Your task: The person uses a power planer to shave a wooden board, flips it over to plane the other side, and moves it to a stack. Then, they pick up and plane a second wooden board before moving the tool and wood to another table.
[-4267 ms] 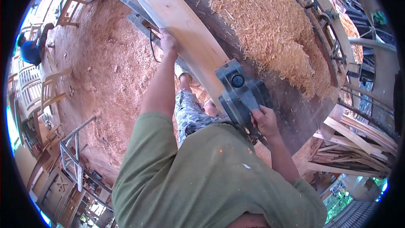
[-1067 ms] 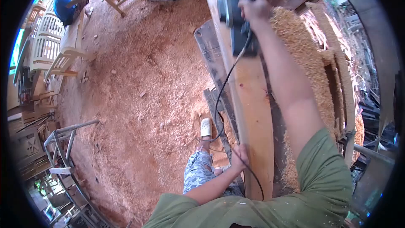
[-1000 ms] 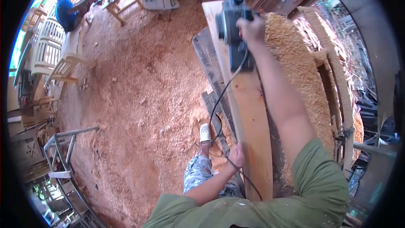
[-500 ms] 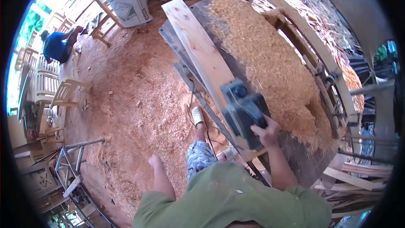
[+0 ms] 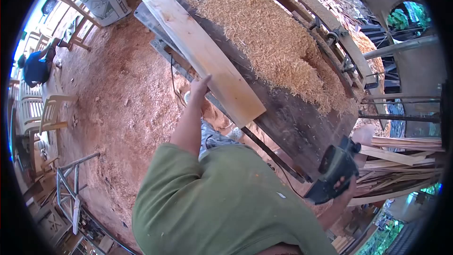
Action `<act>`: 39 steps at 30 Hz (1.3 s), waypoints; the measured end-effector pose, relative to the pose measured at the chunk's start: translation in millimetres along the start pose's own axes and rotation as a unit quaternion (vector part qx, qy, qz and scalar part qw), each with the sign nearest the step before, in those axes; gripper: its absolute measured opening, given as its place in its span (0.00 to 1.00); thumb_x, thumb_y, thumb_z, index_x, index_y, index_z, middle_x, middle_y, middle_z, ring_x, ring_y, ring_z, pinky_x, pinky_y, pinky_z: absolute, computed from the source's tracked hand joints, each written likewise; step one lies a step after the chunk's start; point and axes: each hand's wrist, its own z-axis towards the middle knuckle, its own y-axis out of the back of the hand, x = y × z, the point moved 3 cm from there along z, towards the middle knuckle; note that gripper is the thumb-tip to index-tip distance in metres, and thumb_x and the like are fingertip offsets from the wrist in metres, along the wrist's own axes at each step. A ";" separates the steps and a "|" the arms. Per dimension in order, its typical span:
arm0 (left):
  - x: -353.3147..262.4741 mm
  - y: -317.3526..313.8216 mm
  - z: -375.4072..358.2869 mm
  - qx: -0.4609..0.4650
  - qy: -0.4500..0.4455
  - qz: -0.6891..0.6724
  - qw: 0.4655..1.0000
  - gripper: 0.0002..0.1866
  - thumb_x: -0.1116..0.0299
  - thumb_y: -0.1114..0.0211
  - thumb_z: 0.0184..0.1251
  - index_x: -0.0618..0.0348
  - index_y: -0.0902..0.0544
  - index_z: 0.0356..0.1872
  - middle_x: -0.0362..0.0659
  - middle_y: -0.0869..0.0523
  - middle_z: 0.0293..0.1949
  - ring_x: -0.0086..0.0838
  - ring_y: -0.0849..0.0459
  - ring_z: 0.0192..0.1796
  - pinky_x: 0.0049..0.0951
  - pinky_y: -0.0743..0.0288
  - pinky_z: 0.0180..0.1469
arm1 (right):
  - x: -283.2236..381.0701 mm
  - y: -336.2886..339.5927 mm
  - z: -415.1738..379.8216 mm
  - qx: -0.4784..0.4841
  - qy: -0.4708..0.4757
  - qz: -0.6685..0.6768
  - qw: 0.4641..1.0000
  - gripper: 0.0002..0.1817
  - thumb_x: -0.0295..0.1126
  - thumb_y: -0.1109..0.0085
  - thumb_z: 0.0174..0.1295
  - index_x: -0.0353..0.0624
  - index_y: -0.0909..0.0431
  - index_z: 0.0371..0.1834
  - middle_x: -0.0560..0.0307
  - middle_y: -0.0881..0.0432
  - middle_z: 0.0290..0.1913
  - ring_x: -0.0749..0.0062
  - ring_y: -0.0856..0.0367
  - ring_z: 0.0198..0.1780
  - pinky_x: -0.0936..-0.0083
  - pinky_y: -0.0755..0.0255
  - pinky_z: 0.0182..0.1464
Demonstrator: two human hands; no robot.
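Observation:
A pale wooden plank (image 5: 212, 66) lies along the left edge of the dark workbench (image 5: 292, 118). My left hand (image 5: 200, 86) is closed on the plank's left edge, near its middle. Off the bench's near right corner, my right hand (image 5: 348, 188) holds a dark electric planer (image 5: 336, 167), which is tilted and apart from the wood. A thin cord (image 5: 288, 179) runs from the planer toward the bench's near edge.
A heap of wood shavings (image 5: 264, 33) covers the bench's far and right part. Stacked wood strips (image 5: 401, 165) lie at the right. A metal frame (image 5: 71, 184) and wooden chairs (image 5: 52, 113) stand left. Another person (image 5: 37, 68) crouches far left, near a white sack (image 5: 104, 0).
My right hand has lifted the planer off the plank and carried it right, past the bench corner. My left hand has come up from my side onto the plank's edge. The view has shifted.

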 end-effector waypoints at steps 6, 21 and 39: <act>-42.0 -11.5 -26.8 -0.092 -0.022 0.106 0.990 0.22 0.61 0.24 0.51 0.70 0.15 0.40 0.49 0.12 0.33 0.33 0.13 0.31 0.31 0.20 0.32 | -51.2 46.7 -9.5 0.064 -0.225 0.152 0.960 0.28 0.68 0.57 0.70 0.56 0.24 0.46 0.68 0.32 0.16 0.77 0.33 0.13 0.75 0.36 0.14; -15.9 -131.4 -73.7 -0.096 -0.063 0.160 0.980 0.21 0.71 0.39 0.50 0.79 0.22 0.42 0.58 0.16 0.36 0.42 0.14 0.40 0.39 0.21 0.44 | -48.8 -66.1 -25.1 0.205 -0.199 0.042 0.957 0.31 0.63 0.57 0.72 0.43 0.22 0.42 0.59 0.26 0.19 0.72 0.30 0.15 0.76 0.34 0.16; -179.3 -61.0 109.9 -0.179 -0.063 0.201 0.961 0.32 0.54 0.26 0.52 0.69 0.19 0.53 0.50 0.17 0.42 0.38 0.20 0.34 0.43 0.18 0.43 | 2.0 -116.7 -30.7 0.510 -0.107 -0.100 0.847 0.26 0.55 0.40 0.64 0.38 0.23 0.30 0.63 0.24 0.23 0.82 0.28 0.25 0.80 0.36 0.27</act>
